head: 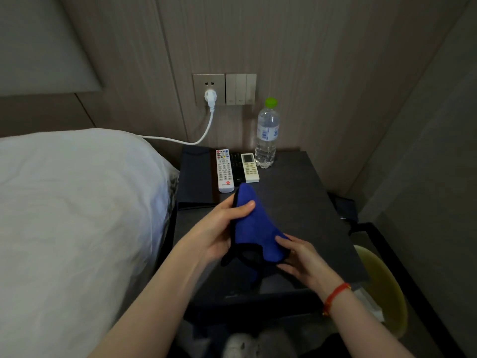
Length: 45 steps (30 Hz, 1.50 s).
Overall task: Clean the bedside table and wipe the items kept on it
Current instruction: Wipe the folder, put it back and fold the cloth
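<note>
currently the blue cloth [254,228] hangs between both: left hand [222,228] pinches it, right hand [299,259] seemingly grips its lower edge.

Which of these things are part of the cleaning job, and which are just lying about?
Part of the job: blue cloth held by left hand and right hand; bedside table; three remotes; water bottle.

Just there: bed; plug; light switches.
</note>
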Each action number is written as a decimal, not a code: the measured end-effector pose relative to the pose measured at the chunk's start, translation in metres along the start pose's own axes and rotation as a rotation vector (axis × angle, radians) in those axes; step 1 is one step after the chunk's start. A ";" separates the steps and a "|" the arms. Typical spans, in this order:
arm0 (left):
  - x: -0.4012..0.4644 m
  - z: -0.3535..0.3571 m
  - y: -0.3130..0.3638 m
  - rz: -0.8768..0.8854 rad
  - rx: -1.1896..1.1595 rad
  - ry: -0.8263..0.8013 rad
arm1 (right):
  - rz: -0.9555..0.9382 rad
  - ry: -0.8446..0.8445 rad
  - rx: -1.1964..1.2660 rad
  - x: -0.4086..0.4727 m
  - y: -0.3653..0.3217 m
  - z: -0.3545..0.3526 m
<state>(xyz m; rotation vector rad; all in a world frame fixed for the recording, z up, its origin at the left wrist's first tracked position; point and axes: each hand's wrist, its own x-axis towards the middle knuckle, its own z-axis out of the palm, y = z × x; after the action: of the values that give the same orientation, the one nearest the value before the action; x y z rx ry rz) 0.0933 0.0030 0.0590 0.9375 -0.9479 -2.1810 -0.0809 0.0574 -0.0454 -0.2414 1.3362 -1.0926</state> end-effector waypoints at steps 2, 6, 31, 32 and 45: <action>-0.002 -0.014 0.000 -0.011 -0.036 0.045 | -0.052 0.073 -0.009 0.000 -0.010 -0.013; 0.011 -0.052 -0.016 -0.108 0.101 0.295 | -0.156 0.164 -0.171 0.007 -0.033 -0.030; 0.022 -0.090 -0.079 0.367 1.639 0.323 | -0.913 0.215 -1.666 -0.011 0.008 -0.032; 0.021 -0.093 -0.074 0.356 1.703 0.288 | -0.956 0.193 -1.662 -0.015 0.012 -0.030; 0.018 -0.107 -0.083 0.159 1.446 0.549 | -0.362 0.590 -1.071 -0.021 0.032 -0.025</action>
<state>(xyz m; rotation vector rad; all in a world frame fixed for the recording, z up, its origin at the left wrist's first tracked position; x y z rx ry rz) 0.1476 -0.0023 -0.0670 1.7942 -2.1578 -0.7091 -0.0831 0.1005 -0.0610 -1.0332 2.4058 -0.6358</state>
